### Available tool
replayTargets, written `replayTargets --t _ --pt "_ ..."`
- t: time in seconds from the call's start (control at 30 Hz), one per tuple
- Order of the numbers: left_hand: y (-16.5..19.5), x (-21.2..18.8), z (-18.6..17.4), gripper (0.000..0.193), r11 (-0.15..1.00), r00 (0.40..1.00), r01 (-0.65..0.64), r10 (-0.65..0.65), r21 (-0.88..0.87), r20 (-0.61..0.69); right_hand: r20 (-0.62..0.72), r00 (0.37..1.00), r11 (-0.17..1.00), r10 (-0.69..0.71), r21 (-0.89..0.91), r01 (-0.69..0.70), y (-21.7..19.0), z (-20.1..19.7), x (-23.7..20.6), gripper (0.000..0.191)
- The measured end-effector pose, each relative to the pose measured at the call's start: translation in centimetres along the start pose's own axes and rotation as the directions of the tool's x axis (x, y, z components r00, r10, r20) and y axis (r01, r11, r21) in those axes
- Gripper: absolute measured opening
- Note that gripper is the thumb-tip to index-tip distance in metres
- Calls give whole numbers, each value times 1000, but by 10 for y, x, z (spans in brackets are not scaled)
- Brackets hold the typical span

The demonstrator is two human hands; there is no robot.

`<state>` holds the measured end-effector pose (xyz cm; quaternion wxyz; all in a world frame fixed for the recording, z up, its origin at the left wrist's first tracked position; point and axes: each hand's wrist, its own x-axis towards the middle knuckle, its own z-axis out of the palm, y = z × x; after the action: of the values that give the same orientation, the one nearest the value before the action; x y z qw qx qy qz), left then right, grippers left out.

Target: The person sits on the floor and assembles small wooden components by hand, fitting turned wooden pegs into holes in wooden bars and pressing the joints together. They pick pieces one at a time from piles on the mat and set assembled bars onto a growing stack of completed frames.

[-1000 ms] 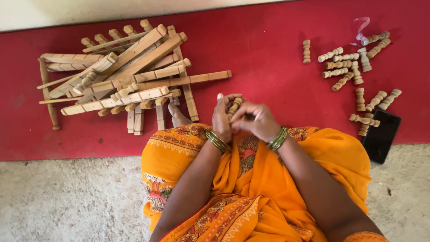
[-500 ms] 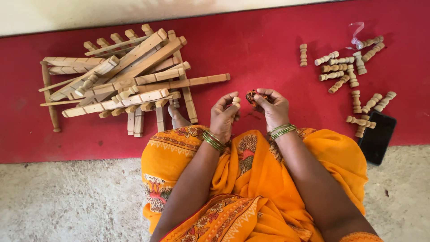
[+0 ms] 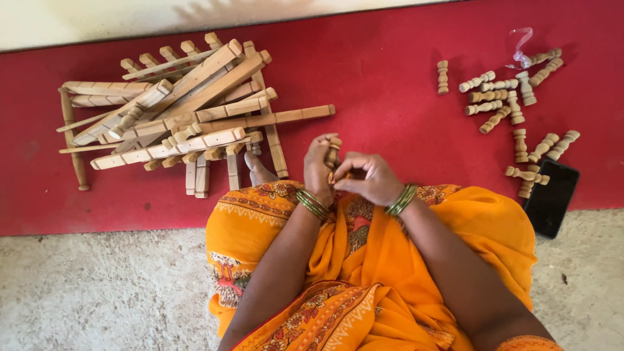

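Head view, hands (image 3: 348,170) gripping wooden peg (image 3: 333,155)

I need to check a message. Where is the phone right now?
In the head view, the phone lies at the far right, across the edge of the red mat, just below the scattered wooden pegs and right of the right hand.

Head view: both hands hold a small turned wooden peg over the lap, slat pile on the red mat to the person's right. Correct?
Not quite. In the head view the slat pile lies to the person's left on the red mat. The hands, left and right, do hold a small turned wooden peg over the lap.
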<state>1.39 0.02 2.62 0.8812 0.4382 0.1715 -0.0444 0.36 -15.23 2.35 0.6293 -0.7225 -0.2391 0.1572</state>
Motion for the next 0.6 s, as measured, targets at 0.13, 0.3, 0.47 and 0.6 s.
replayTargets --t 0.13,0.3,0.47,0.6 --pt "-4 -3 -3 57 983 990 136 -130 121 -55 -368 928 998 63 26 -58 2 1 6 5" --pt "-6 -3 -2 78 994 996 72 -76 87 38 -359 925 974 127 -130 -185 -3 -5 5 5" --pt "-1 -3 -4 73 978 981 194 -196 -80 -11 -180 968 978 -173 -151 147 -6 12 0 8" --pt "-5 -6 -2 80 983 980 155 -140 -100 142 -471 853 974 225 120 -190 -6 3 8 9"
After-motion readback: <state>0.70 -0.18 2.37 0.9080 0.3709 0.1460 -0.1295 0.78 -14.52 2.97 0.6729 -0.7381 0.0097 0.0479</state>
